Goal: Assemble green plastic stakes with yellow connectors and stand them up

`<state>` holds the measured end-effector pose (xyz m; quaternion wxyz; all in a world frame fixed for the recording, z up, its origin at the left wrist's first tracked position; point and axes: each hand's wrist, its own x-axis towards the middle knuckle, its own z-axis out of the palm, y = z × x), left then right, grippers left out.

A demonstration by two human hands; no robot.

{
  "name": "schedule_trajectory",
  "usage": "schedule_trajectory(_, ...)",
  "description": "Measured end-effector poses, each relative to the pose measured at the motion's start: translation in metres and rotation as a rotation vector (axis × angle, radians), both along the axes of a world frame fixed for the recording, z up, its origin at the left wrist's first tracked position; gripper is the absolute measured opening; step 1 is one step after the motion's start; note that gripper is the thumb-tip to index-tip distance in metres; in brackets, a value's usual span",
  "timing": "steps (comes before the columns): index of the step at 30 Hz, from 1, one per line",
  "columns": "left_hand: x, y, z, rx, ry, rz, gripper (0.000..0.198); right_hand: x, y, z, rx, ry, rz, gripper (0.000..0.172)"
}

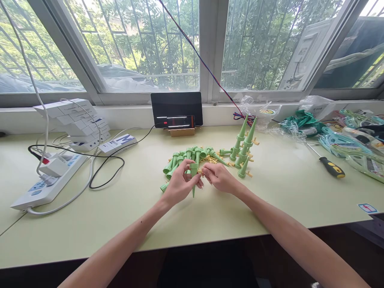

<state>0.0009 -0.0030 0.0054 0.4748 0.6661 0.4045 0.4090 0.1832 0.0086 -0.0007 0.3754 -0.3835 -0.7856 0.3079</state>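
Note:
My left hand [179, 185] is closed around a green plastic plant watering spike [194, 169], its tip pointing down toward the table. At the spike's right side, my right hand [220, 178] pinches a small yellow valve [199, 171]. The valve touches the spike; how deep it sits in it I cannot tell. Just behind my hands lies a heap of green watering spikes [174, 160], with loose yellow valves [213, 159] beside it. To the right, several spikes fitted with yellow valves stand tip-up in nested stacks [248, 141].
A black-and-yellow screwdriver [331, 167] lies on the right, near bagged items [339, 142]. On the left are a power strip [51, 188], tangled cables and stacked white boxes [79, 122]. A phone [177, 121] leans against a dark tablet [177, 105] by the window.

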Motion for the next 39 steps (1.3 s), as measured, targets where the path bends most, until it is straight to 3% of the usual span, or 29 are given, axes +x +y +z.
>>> schedule_trajectory(21,-0.0038,0.0030,-0.0038,-0.031,0.104,-0.091,0.038,0.0000,0.0004,-0.0027,0.028,0.016,-0.025,0.036)
schedule_trajectory(39,-0.0030,0.0028,-0.0045,0.003,0.107,-0.061,0.037,-0.0006,-0.0004,-0.0014,0.018,0.026,-0.028,0.038)
